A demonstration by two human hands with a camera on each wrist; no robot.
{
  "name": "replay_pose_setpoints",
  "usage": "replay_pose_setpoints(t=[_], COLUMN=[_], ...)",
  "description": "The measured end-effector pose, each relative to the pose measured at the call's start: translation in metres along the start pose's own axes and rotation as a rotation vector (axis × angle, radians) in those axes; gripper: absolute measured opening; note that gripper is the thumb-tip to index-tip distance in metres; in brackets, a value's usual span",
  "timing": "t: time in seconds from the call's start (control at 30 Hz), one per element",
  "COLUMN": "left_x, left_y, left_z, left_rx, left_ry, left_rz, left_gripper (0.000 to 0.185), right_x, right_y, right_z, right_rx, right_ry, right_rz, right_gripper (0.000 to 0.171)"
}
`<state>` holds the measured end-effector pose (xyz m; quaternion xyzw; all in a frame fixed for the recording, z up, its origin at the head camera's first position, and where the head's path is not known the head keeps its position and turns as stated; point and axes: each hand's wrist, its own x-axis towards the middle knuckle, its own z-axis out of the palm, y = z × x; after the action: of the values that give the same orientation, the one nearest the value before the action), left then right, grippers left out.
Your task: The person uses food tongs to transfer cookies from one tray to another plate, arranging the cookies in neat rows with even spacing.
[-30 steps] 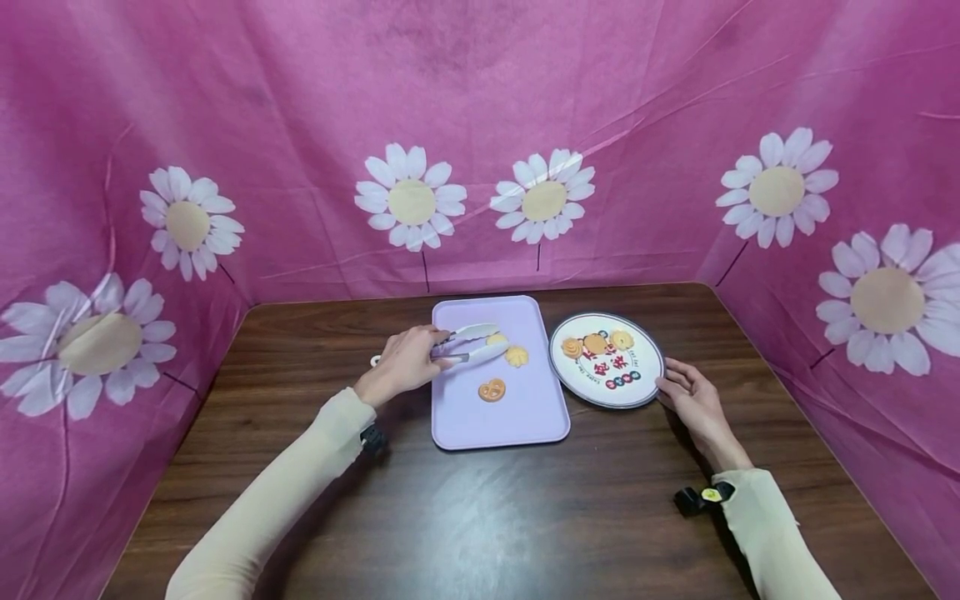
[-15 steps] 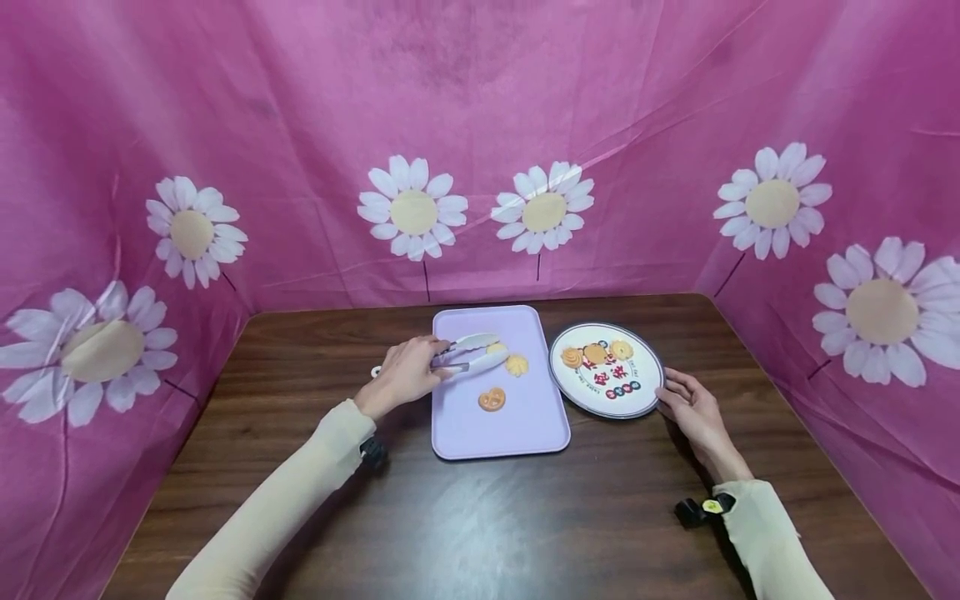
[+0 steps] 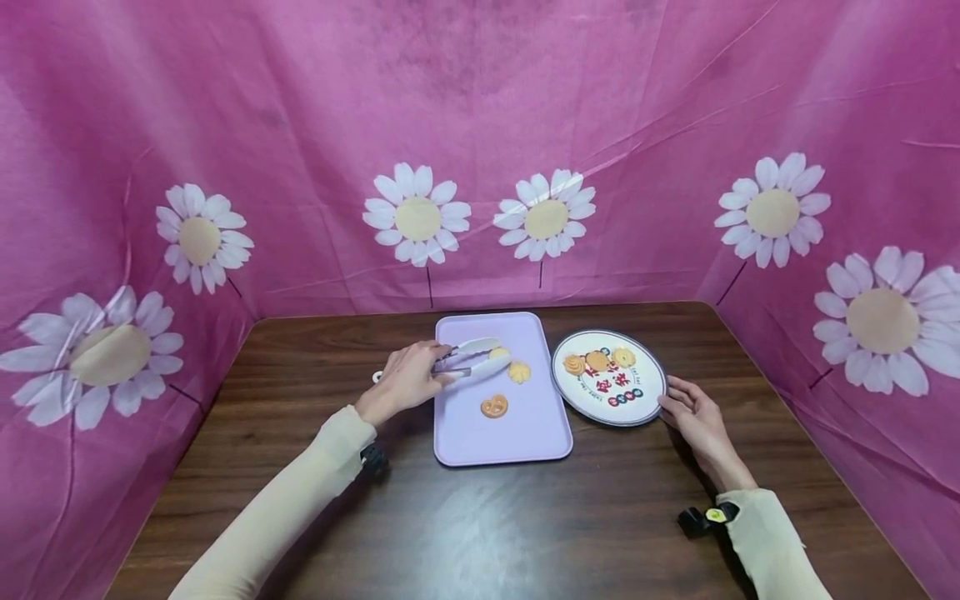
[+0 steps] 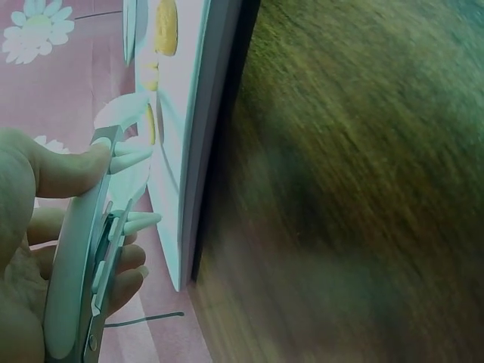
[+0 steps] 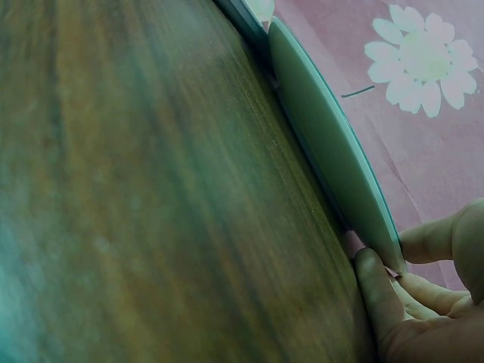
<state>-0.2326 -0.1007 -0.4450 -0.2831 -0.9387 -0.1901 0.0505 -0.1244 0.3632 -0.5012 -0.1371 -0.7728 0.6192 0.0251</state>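
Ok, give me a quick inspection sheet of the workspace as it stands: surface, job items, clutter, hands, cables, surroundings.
Surface: dark wooden table.
Job's things: lilac tray with three cookies; the tongs close around the far cookie; round printed plate carries three cookies.
Clutter: nothing seen.
Hands: left hand grips the tongs; right hand touches the plate's near rim, fingers at its edge.
Cables: nothing seen; a small dark device sits at each wrist.
Surroundings: pink daisy-print cloth on three sides.

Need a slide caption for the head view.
Left hand holds tongs over lilac tray; right hand touches plate.
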Motion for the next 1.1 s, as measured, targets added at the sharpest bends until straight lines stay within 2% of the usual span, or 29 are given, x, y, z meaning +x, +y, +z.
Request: replay_pose_setpoints(t=[0.43, 0.7, 1.1], left_x=[0.008, 0.018, 0.044], left_y=[0.009, 0.028, 0.058], left_z=[-0.006, -0.008, 0.004], left_rx=[0.008, -0.007, -0.021], left_ry=[0.033, 0.032, 0.006], left_rz=[0.056, 0.083, 0.14], left_gripper=[0.043, 0.047, 0.048], right_x=[0.002, 0.003, 0.005], right_y=[0.0, 0.001, 0.003], right_z=[-0.001, 0.0, 0.0], right_rx=[0.007, -0.025, -0.02], right_ry=[-0.006, 0.006, 0.008], right_rz=[-0.01, 0.0, -0.017], right_gripper=[0.065, 0.064, 0.063])
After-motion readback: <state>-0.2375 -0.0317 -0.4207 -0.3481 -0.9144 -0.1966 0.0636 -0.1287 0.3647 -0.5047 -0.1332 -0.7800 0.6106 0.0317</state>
